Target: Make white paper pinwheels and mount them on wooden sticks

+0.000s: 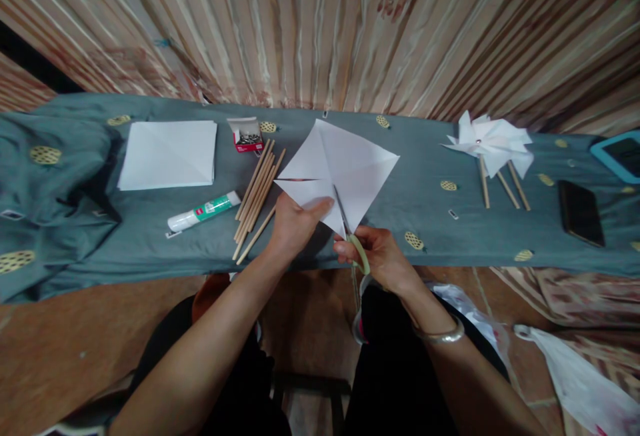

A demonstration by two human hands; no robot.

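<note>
A square sheet of white paper [361, 156] is held over the table with one corner toward me. A slit runs into it from the left corner. My left hand [296, 223] grips its lower left part, thumb on top and the other fingers hidden underneath. My right hand [373, 253] is closed on the pale green handles of a pair of scissors [361, 254]. The blades lie at the near corner of the paper, pointing toward its middle. Just left of the paper lies a bundle of thin wooden sticks [257, 189], close to my left hand.
Left of the sticks are a glue tube [204, 212], an open red box of small metal pieces [248, 139] and a stack of white paper [167, 155]. Finished paper pinwheels [493, 139] on sticks, a phone [580, 213] and a blue-edged device [620, 156] lie right on the green cloth [425, 213].
</note>
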